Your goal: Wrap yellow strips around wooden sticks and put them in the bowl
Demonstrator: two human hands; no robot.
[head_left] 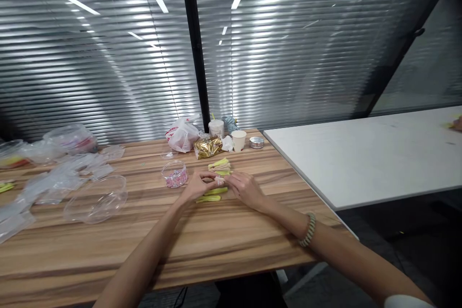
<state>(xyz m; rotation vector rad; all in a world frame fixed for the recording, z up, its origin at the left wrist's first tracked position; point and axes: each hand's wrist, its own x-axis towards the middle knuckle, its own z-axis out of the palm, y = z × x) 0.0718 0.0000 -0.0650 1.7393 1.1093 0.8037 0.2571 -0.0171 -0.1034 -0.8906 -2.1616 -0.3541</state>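
Between my left hand and my right hand is a small pale, whitish-pink piece, too small in view to name. Thumb and fingers of the left hand pinch it from the left side. The right fingers close together at its right end, partly covering it. Just below the hands, yellow-green strips lie on the table. Behind the fingers rests a bunch of yellow and beige strips. A clear round tub holding small pink and purple bits stands left of my left hand.
Toward the back stand a white plastic bag, a gold packet, a paper cup, a lidded drink cup and a silver tin. Clear lids and plastic bags lie left. A white table adjoins right.
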